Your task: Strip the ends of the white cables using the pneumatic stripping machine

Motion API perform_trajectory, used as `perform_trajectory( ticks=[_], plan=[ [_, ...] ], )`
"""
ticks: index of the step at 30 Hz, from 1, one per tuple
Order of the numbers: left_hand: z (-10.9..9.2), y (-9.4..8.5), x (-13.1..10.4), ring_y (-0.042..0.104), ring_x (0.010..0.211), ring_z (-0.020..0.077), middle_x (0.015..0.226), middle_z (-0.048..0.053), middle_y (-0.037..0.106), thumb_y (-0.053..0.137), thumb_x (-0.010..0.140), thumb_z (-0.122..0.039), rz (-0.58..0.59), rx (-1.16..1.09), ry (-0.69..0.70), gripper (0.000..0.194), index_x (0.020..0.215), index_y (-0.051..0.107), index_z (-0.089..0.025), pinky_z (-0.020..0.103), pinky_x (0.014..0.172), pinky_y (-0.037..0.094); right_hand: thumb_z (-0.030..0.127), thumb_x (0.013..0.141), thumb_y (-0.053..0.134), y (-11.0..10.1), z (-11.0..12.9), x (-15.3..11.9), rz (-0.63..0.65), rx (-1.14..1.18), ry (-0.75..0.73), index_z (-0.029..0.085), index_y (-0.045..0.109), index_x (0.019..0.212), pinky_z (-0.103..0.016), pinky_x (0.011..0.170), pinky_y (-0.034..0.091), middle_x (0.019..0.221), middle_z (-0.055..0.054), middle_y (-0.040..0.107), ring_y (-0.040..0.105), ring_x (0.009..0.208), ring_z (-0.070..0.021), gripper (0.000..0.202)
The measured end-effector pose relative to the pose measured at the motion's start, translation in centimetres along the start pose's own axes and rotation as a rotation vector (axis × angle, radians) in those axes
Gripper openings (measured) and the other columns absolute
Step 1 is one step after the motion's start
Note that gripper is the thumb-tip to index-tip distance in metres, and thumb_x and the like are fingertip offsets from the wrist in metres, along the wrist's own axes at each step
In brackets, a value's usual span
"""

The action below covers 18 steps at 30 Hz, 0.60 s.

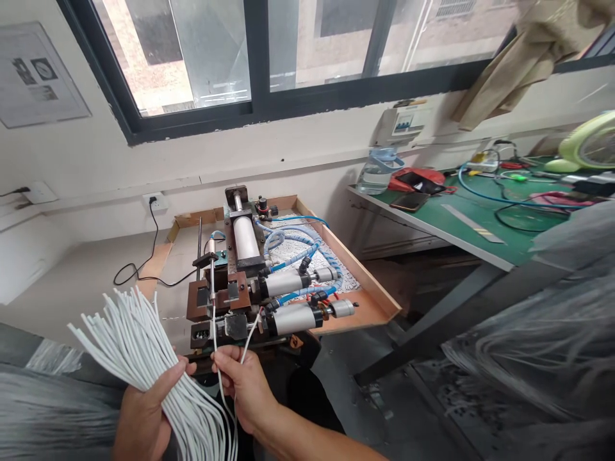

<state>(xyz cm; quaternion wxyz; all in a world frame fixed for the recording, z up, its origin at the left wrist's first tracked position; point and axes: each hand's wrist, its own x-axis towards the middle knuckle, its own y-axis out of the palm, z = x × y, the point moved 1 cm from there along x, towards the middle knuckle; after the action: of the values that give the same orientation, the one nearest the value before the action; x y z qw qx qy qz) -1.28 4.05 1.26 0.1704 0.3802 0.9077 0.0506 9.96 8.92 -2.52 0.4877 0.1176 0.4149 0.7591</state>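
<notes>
A thick bundle of white cables (144,346) fans out upward from my left hand (148,410), whose fingers and thumb wrap round it. Just right of it, my right hand (245,384) pinches a thin white cable (214,330) between thumb and fingers. That cable runs up to the front of a pneumatic machine (235,291) with metal cylinders and brown blocks. A second cable end (252,330) with a reddish tip sticks up from between the fingers of the same hand.
The machine sits in a shallow wooden tray (369,288) with blue air hoses (288,240) and white scraps. At right, a green table (461,211) bears a water jug (379,171), a phone (410,201) and a light green fan (589,144). Plastic-wrapped bundles (542,339) stand at right.
</notes>
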Motion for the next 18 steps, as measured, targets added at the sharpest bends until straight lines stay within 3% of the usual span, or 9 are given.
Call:
perform_trajectory(
  ticks=[8,13,18],
  plan=[
    [0.9,0.3,-2.1,0.058,0.059,0.0187,0.062,0.000,0.064,0.072,0.046,-0.017,0.122,0.072,0.081,0.026,0.069,0.062,-0.015,0.031,0.060,0.046,0.033,0.059,0.065,-1.7,-1.4,-3.8,0.092,-0.452,-0.096,0.011,0.061,0.060,-0.019,0.042,0.025,0.044,0.005,0.044,0.032,0.043,-0.0051,0.022],
    [1.4,-0.3,-4.3,0.055,0.055,0.0166,0.058,-0.001,0.061,0.072,0.048,-0.017,0.183,0.168,0.096,0.022,0.068,0.062,-0.014,0.030,0.057,0.044,0.033,0.070,0.054,-1.3,1.0,-5.0,0.179,-0.502,-0.154,0.012,0.057,0.060,-0.019,0.045,0.030,0.051,0.002,0.049,0.039,0.044,-0.0058,0.023],
    [1.6,-1.5,-5.9,0.055,0.062,0.0183,0.064,0.001,0.061,0.075,0.041,-0.016,0.183,0.256,0.126,0.032,0.071,0.062,-0.012,0.032,0.062,0.043,0.034,0.073,0.049,-1.1,2.9,-5.3,0.201,-0.616,-0.226,0.016,0.051,0.063,-0.018,0.043,0.027,0.045,0.006,0.041,0.035,0.041,-0.0056,0.022]
  ],
)
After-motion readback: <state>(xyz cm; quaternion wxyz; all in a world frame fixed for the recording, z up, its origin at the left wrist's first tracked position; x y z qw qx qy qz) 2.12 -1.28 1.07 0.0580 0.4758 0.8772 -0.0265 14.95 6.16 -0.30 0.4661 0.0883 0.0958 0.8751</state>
